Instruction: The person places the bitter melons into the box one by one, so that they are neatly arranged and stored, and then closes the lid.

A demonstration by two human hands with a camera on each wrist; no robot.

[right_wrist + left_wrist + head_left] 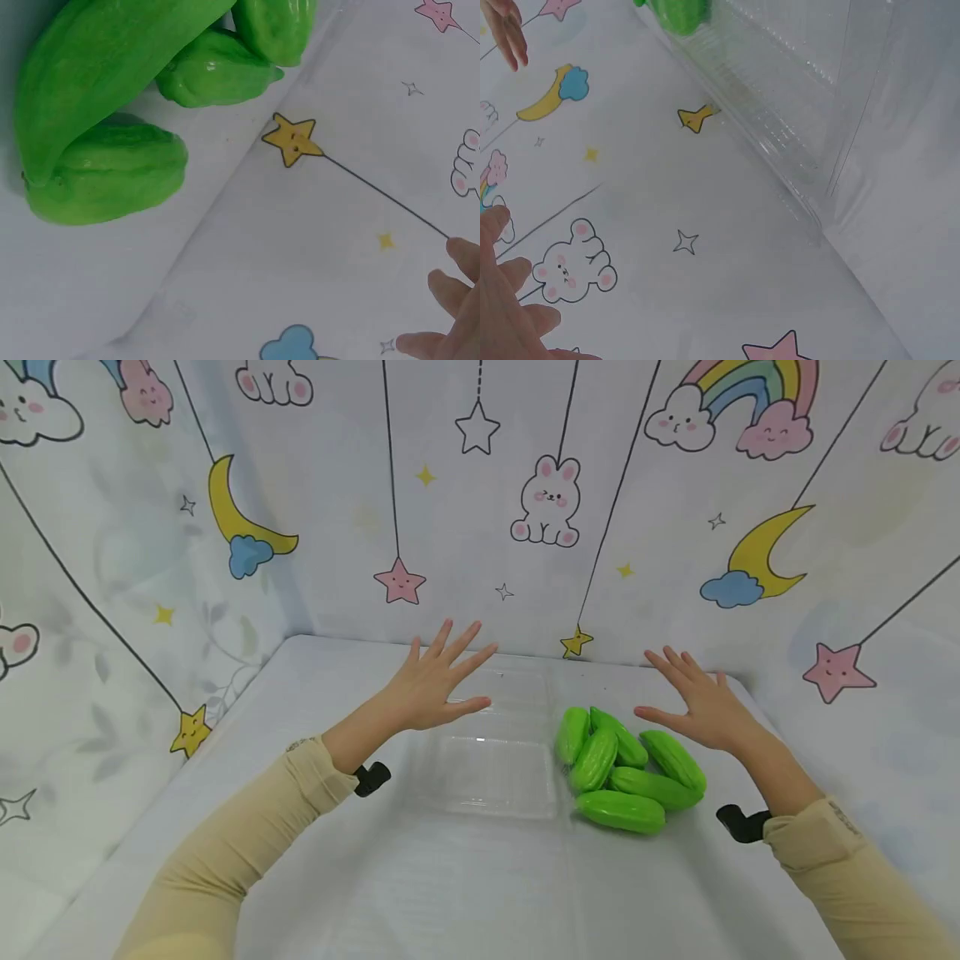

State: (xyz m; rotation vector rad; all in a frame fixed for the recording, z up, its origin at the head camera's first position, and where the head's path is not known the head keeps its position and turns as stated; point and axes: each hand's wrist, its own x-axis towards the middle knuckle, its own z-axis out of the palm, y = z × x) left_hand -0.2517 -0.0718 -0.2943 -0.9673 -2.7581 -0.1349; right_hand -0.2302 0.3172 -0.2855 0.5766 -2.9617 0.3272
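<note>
My left hand [431, 689] hovers above the clear plastic box [487, 777], fingers spread straight and holding nothing. The box lies opened flat, with its lid [517, 689] toward the back wall. Over on the right, my right hand [705, 710] is held up with fingers extended, apart from a pile of shiny green cucumber-like vegetables [618, 810]. Several of these lie heaped just right of the box, some resting on others. In the right wrist view their surfaces [112, 180] look ridged, and my fingertips [442, 292] show at the right edge.
A white-covered table [465, 885] carries the box and the vegetables. Behind it and along both sides hangs a pale cloth [322, 527] printed with stars, moons and rabbits. A black mount [742, 823] is strapped at my right wrist, another [371, 779] at my left.
</note>
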